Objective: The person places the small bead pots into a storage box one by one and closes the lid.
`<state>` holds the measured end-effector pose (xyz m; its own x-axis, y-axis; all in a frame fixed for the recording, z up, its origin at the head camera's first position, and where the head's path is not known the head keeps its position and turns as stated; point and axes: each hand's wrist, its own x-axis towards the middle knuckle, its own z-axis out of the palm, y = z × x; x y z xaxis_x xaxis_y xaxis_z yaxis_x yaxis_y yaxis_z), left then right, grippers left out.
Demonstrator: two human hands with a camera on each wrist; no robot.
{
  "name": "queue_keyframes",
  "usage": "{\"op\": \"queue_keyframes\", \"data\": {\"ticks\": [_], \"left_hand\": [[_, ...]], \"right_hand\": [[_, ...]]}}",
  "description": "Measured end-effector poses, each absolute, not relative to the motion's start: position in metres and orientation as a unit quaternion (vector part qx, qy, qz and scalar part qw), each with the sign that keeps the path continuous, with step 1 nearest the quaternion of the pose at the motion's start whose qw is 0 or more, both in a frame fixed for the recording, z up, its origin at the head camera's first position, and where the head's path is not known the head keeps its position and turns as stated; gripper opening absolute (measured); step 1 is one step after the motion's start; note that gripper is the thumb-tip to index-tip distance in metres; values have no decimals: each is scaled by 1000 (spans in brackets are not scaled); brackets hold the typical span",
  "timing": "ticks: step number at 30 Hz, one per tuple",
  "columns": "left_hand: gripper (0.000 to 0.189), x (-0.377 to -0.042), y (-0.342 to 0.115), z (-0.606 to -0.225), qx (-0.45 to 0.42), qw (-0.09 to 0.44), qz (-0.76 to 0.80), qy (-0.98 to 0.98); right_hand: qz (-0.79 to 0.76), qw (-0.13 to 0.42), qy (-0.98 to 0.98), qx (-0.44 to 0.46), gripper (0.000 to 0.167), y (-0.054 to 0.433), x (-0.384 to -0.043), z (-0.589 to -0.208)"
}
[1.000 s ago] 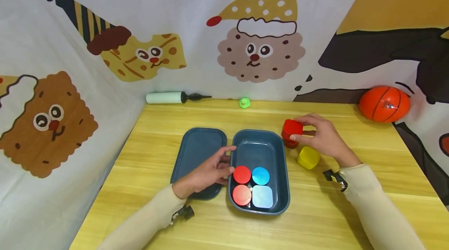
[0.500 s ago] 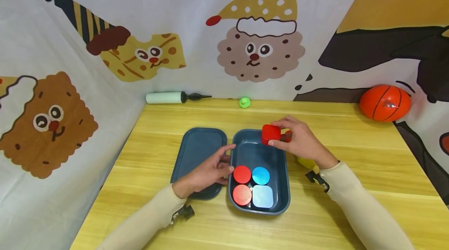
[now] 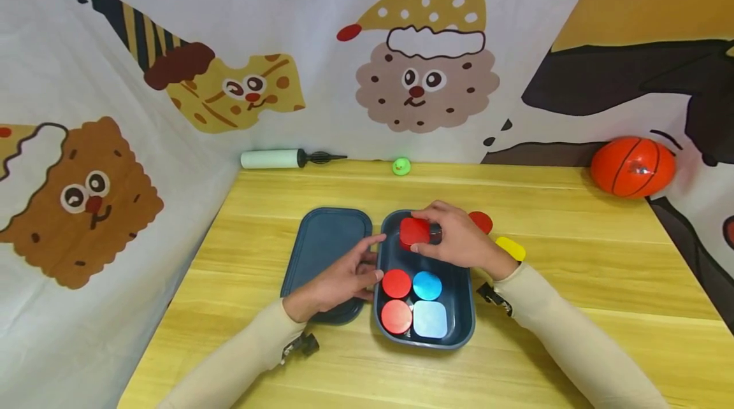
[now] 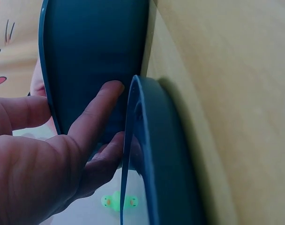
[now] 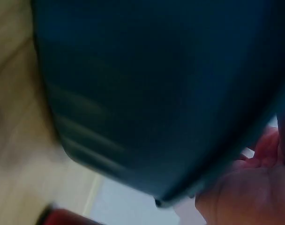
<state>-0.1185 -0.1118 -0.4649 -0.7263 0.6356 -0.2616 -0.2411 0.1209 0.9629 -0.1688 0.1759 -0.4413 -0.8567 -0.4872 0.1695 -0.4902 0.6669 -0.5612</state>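
My right hand (image 3: 459, 240) pinches a small red container (image 3: 414, 232) with a rounded-square top, over the far end of the dark blue box (image 3: 424, 345). At the near end of the box sit two round red containers (image 3: 397, 283), a round blue one (image 3: 427, 285) and a pale blue square one (image 3: 430, 319). My left hand (image 3: 341, 278) lies at the box's left side; the left wrist view shows its fingers extended against the box wall (image 4: 95, 47). In the right wrist view the box wall hides the held container.
A dark blue lid (image 3: 327, 237) lies left of the box. Right of it are a round red piece (image 3: 480, 222) and a yellow container (image 3: 510, 248) partly behind my forearm. Along the back are a pump (image 3: 272, 159), a green duck (image 3: 401, 167) and an orange ball (image 3: 633, 167).
My right hand has carried the red square container leftward from the table beside the box to over its far end. A round red piece now shows behind it. The left hand stays put.
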Motion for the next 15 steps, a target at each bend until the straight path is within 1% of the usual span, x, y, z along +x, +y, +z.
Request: {"op": "queue_keyframes", "data": {"ticks": [11,15], "left_hand": [[73,-121,-113,-465,147,340,639,674],[73,-121,-112,-466,149,342,639,673]], "right_hand": [[271,-44,-914,297,66,158,-170,-451],[264,-67,-909,315,64,154,-170,-456]]}}
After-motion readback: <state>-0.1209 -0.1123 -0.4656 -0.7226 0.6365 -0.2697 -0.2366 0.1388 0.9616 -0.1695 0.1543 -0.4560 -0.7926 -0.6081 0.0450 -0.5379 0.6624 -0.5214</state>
